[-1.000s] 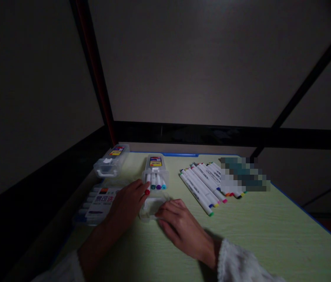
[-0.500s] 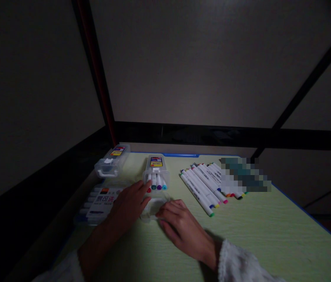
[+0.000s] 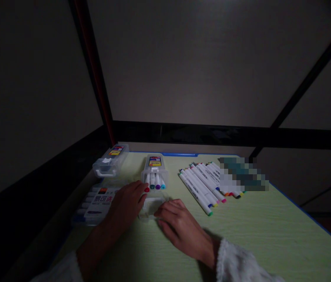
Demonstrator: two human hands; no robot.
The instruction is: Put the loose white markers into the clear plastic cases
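Observation:
A clear plastic marker case [image 3: 155, 168] lies open on the table, its near end toward me. Several white markers [image 3: 157, 181] lie inside, showing red, dark green, purple and light blue caps. My left hand [image 3: 127, 203] has its fingers stretched out, the fingertips at the red-capped marker and the thumb apart by the lid. In front of the case lies its clear lid [image 3: 150, 207], flat on the table. The fingers of my right hand [image 3: 179, 221] curl over the right edge of this lid.
Several loose white markers [image 3: 196, 190] lie side by side to the right, partly behind a pixelated patch. Another clear case [image 3: 111, 161] stands at the back left. A packed marker case [image 3: 94, 209] lies under my left forearm's side. The green table [image 3: 271, 235] has a blue edge.
The view has shifted very slightly. Both hands stay nearly where they were, the left at the red-capped marker and the right at the lid.

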